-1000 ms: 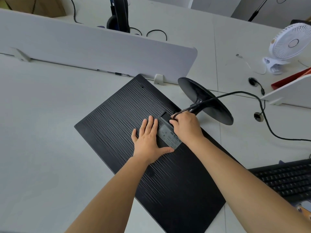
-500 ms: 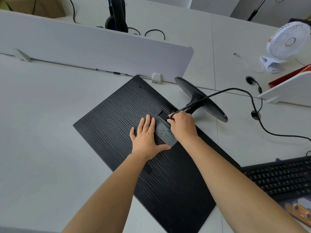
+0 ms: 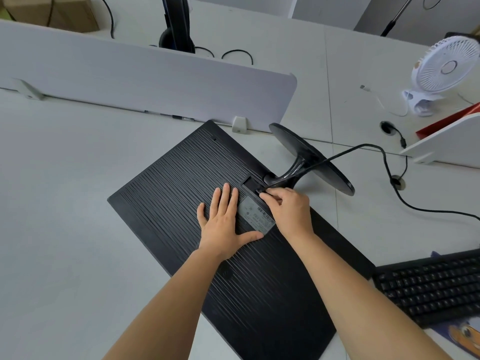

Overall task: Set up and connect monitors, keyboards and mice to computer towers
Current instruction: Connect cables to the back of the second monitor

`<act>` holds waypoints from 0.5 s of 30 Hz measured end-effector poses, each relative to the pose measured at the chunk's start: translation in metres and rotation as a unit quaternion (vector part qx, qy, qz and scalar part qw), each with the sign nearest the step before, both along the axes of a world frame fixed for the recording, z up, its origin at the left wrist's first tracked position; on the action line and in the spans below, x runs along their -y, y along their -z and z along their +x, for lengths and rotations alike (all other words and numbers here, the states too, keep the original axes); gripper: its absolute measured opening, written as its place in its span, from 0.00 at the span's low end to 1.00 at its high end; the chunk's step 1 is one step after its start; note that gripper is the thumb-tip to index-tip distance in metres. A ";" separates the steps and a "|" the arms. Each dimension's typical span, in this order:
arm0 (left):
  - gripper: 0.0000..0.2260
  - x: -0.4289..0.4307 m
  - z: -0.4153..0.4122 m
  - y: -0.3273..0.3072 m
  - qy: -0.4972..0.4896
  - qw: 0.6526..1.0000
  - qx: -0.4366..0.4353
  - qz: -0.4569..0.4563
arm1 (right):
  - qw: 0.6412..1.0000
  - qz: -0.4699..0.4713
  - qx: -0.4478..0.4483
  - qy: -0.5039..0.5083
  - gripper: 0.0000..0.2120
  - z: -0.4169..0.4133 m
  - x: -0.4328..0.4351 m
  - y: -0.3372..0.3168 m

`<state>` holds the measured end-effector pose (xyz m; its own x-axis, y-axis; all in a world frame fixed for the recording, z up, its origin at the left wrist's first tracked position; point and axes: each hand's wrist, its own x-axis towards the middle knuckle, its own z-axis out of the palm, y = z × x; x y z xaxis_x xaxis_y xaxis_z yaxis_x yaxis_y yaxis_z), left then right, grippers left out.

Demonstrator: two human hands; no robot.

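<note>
With the monitor point(image 3: 207, 229) lying face down on the grey desk point(image 3: 65, 229), ribbed back up, the ports sat in plain reach, which I took to be the reason for laying it flat. Its round stand point(image 3: 311, 157) stuck out off the far edge, tilted up toward the divider panel point(image 3: 130, 81)

Left hand point(image 3: 223, 224) was pressed flat on the back panel, fingers spread, just beside the rating label point(image 3: 257, 216); gripping nothing, looked like pure bracing so the panel wouldn't slide under the push. Right hand point(image 3: 288, 206) was pinched shut on the plug end of the black cable point(image 3: 389, 167), at the recessed port bay near the stand neck. Couldn't tell if the plug was fully seated, fingers covered it

Cable ran off right across the desk, past a grommet hole point(image 3: 397, 181), and out of view. Keyboard point(image 3: 436, 284) waited at the right edge, not visibly wired to anything

Containers: only a cardboard box point(image 3: 52, 11) at far left behind the divider; contents not visible. No tower in sight

Clip fan point(image 3: 439, 71) sat far right, clear of the work
</note>
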<state>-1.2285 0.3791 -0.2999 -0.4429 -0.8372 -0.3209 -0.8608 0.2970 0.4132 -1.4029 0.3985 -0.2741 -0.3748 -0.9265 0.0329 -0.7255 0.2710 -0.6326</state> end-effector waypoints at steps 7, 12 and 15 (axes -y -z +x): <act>0.52 -0.020 -0.002 0.006 0.008 1.000 0.006 0.006 | 1.000 -0.017 -0.023 -0.008 0.09 -0.004 -0.019 0.003; 0.51 -0.027 -0.005 0.010 0.019 1.000 0.020 0.013 | 1.000 0.006 -0.006 -0.001 0.09 -0.005 -0.026 0.008; 0.51 -0.027 -0.005 0.010 0.018 0.999 0.021 0.018 | 0.999 0.032 0.011 -0.001 0.10 -0.006 -0.024 0.008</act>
